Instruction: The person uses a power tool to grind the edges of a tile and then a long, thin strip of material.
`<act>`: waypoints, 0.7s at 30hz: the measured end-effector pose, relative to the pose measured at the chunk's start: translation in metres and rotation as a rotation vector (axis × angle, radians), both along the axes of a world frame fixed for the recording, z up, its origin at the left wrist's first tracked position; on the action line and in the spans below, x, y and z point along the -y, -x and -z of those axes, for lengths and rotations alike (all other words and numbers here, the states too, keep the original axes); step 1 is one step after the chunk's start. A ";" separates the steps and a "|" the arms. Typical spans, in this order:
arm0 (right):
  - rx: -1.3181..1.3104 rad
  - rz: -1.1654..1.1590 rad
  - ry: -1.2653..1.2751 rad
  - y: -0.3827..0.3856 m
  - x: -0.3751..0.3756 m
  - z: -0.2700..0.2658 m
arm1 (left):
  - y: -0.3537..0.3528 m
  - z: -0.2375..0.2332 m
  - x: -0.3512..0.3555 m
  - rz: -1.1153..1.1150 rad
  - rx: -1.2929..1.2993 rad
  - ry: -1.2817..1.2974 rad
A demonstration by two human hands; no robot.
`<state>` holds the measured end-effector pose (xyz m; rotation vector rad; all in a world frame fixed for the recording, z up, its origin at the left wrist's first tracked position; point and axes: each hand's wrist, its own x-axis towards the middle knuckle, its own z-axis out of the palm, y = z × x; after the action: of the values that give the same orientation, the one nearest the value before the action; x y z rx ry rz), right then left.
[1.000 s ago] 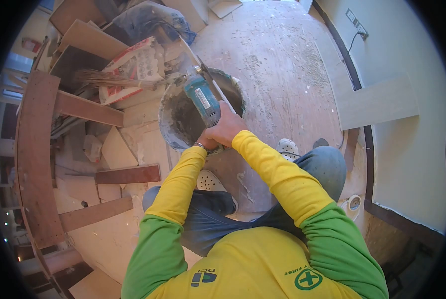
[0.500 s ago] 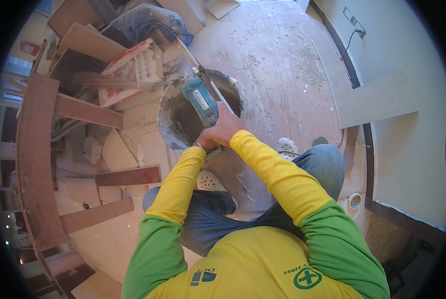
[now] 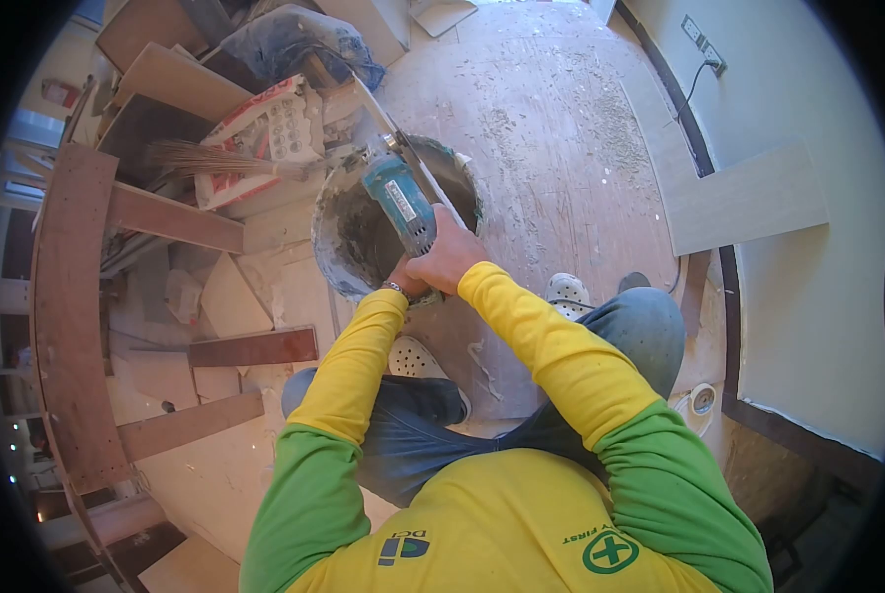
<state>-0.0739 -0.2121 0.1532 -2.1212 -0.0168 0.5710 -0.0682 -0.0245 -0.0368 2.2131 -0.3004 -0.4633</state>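
My left hand [image 3: 409,278] is closed around the rear end of a teal angle grinder [image 3: 399,203], its body tilted up and away from me. My right hand [image 3: 448,252] presses against the grinder's side, with its fingers on the lower end of a thin pale strip [image 3: 403,148], perhaps tile or board. This strip runs diagonally along the grinder, past its metal head. Both hands meet over the near rim of a round bucket [image 3: 330,252] crusted with dried grey mortar. The grinder's disc is hard to make out, and my hands hide its back end.
Left of the bucket are a straw broom [image 3: 225,161], a red-and-white sack [image 3: 282,128] and stacked board offcuts [image 3: 180,89]. A reddish plank frame [image 3: 77,316] stands farther left. A pale panel [image 3: 749,198] and a wall socket [image 3: 704,44] are at right. A tape roll [image 3: 701,398] lies near my knee.
Almost nothing differs. The grinder and strip stay over the bucket in the same pose, and the pale haze by the grinder's head looks slightly thinner.
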 end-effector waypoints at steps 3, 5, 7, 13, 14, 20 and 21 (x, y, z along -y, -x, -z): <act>-0.058 -0.039 -0.026 -0.001 0.004 -0.005 | 0.000 -0.008 0.003 -0.001 -0.027 -0.002; -0.065 -0.036 -0.020 -0.003 0.002 -0.002 | -0.006 0.039 -0.004 -0.029 -0.012 0.043; -0.072 -0.034 -0.014 -0.003 0.001 -0.002 | -0.006 0.043 -0.003 -0.057 0.003 0.088; 0.002 0.011 -0.030 -0.003 -0.002 0.009 | -0.003 0.031 -0.005 -0.042 0.024 0.025; 0.011 0.006 -0.029 -0.004 -0.002 0.010 | 0.000 0.020 -0.006 -0.027 0.033 0.035; 0.010 -0.004 -0.042 -0.004 -0.002 0.006 | -0.004 0.031 -0.012 0.029 0.000 -0.001; 0.015 0.000 -0.042 -0.003 -0.002 0.003 | -0.003 0.019 -0.011 0.040 -0.036 -0.031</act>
<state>-0.0707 -0.2104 0.1500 -2.0843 -0.0373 0.5508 -0.0656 -0.0131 -0.0560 2.2294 -0.3212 -0.5320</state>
